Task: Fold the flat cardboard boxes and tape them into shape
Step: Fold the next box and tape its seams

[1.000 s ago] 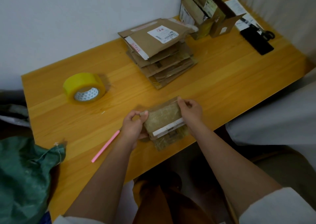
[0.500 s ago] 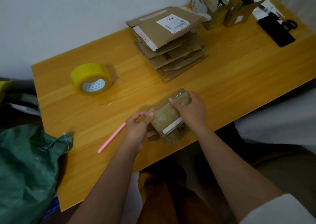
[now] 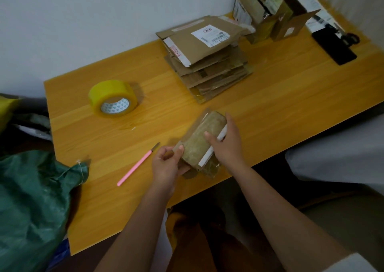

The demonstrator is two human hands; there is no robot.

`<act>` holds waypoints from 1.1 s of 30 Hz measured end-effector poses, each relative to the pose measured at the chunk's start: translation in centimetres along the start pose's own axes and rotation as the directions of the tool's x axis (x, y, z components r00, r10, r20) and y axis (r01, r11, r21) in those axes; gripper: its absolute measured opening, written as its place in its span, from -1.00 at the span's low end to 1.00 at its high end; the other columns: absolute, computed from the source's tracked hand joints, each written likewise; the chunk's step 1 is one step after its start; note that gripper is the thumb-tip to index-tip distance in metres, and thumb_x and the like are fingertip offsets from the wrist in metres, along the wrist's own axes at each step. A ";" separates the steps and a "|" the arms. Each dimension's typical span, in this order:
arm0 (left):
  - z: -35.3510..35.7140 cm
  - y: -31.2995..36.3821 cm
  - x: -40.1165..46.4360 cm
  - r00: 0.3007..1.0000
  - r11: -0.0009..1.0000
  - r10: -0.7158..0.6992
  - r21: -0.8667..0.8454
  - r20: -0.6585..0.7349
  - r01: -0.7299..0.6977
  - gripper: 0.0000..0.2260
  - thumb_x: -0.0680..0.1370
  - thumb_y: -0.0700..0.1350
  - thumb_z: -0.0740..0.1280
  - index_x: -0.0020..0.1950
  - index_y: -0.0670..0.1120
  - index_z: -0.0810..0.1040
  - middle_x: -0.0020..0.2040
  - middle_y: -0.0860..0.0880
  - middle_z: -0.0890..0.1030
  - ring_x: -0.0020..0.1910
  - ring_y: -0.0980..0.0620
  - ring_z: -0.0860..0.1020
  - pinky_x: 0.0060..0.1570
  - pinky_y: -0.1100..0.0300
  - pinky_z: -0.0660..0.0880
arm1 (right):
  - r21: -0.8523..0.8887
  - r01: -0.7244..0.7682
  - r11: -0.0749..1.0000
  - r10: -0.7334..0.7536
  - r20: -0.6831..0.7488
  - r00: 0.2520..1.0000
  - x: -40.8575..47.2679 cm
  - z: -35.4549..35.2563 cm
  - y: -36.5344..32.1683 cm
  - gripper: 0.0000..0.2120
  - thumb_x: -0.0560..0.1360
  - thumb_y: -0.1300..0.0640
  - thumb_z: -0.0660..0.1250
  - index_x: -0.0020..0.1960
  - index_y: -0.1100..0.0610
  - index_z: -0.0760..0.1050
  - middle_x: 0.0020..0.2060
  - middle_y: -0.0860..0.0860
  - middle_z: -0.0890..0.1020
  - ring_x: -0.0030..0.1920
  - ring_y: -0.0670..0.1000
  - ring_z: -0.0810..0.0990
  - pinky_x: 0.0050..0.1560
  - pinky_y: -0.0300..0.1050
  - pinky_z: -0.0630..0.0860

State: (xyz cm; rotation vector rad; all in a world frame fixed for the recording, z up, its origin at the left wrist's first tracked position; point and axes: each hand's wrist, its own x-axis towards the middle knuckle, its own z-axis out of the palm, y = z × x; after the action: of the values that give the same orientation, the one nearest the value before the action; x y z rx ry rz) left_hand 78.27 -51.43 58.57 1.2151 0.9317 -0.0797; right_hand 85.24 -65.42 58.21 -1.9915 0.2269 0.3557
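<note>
Both hands are on one small cardboard box (image 3: 204,141) at the near edge of the table (image 3: 291,97), but their roles have shifted over the last second. The right hand (image 3: 226,145), which a moment ago only pinched the far corner, now lies over the box's right side with the thumb pressing its taped top face. The left hand (image 3: 168,163) keeps its hold — fingers curled round the near-left end, thumb on top. The box has also turned, its long axis now running away from the person. That reads, I judge, as smoothing tape down or checking the shape — this box looks close to done. The tape roll (image 3: 113,98) and pink cutter (image 3: 138,164) lie untouched, and the stack of flat boxes (image 3: 207,62) waits behind.
</note>
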 end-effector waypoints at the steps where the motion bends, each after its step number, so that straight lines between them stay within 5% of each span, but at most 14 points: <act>1: -0.4 -0.2 -0.1 1.000 1.000 0.017 0.006 -0.006 -0.017 -0.85 0.56 -0.16 0.37 -0.09 -0.22 0.48 0.06 -0.21 0.62 0.06 -0.15 0.63 -0.08 -0.10 0.64 | 0.018 0.037 0.999 -0.037 0.007 0.999 0.3 0.1 -0.2 -0.33 0.56 0.05 0.36 0.56 -0.01 0.12 0.49 -0.02 0.27 0.45 0.02 0.29 0.35 -0.08 0.36; 5: -2.0 -0.7 0.0 0.996 0.994 0.081 -0.067 -0.039 -0.084 -0.87 0.56 -0.21 0.36 -0.13 -0.21 0.45 0.02 -0.17 0.59 0.10 -0.15 0.61 -0.08 0.05 0.65 | 0.135 0.102 0.986 -0.118 0.117 0.986 1.9 0.2 -1.9 -0.51 0.60 0.18 0.27 0.50 -0.06 0.30 0.44 -0.07 0.39 0.38 -0.02 0.42 0.28 0.02 0.51; 10: -2.2 -0.3 0.5 0.995 0.991 0.103 -0.081 0.000 -0.103 -0.72 0.57 -0.19 0.36 0.28 -0.14 0.51 0.15 -0.23 0.57 0.14 -0.19 0.60 -0.01 0.03 0.64 | 0.070 0.097 0.993 -0.117 0.407 0.906 0.3 2.2 -1.2 -0.14 0.47 0.01 0.47 0.55 -0.23 0.00 0.45 -0.12 0.32 0.33 -0.07 0.40 0.20 -0.03 0.55; 17: -0.7 0.6 1.8 0.985 0.985 0.170 -0.029 0.025 -0.169 -0.68 0.62 -0.23 0.25 0.38 -0.21 0.48 0.07 -0.07 0.63 0.09 -0.05 0.62 0.03 0.02 0.62 | 0.046 0.234 0.971 -0.236 0.332 0.913 1.7 2.7 -0.1 -0.54 0.61 0.10 0.27 0.48 -0.11 0.31 0.52 0.03 0.27 0.50 0.03 0.26 0.39 0.15 0.39; 22: -1.6 1.2 2.3 0.988 0.989 0.148 0.022 0.052 -0.149 -0.66 0.61 -0.28 0.25 0.40 -0.20 0.46 0.01 -0.13 0.62 0.03 -0.06 0.63 -0.02 0.11 0.63 | 0.000 0.197 0.980 -0.180 0.406 0.896 1.0 2.3 -0.4 -0.25 0.46 0.04 0.48 0.53 -0.17 0.19 0.57 -0.13 0.07 0.53 -0.03 0.13 0.43 0.05 0.34; 29: -1.9 1.5 2.4 0.979 0.983 0.166 0.059 0.122 -0.174 -0.61 0.56 -0.34 0.31 0.40 -0.17 0.45 -0.07 -0.02 0.60 -0.03 0.04 0.63 -0.06 0.18 0.63 | 0.060 0.137 0.989 -0.149 0.398 0.905 1.2 2.2 -0.6 -0.27 0.50 0.24 0.42 0.50 -0.23 0.20 0.56 -0.10 0.12 0.53 -0.01 0.17 0.41 0.11 0.38; 33: -2.4 1.0 2.8 0.952 0.924 0.277 0.234 0.132 -0.301 -0.51 0.44 -0.29 0.48 0.36 -0.09 0.51 -0.03 -0.04 0.60 0.00 0.01 0.62 -0.08 0.13 0.63 | 0.047 0.140 0.989 -0.147 0.404 0.903 1.0 1.8 -1.1 -0.27 0.48 0.22 0.44 0.51 -0.19 0.21 0.53 -0.13 0.19 0.49 -0.02 0.25 0.36 0.02 0.44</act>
State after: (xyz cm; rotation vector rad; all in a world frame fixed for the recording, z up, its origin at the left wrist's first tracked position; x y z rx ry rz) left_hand 79.24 -47.95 57.46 1.5609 0.6619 -0.0206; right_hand 86.22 -63.34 58.05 -1.8555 -0.1816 0.6591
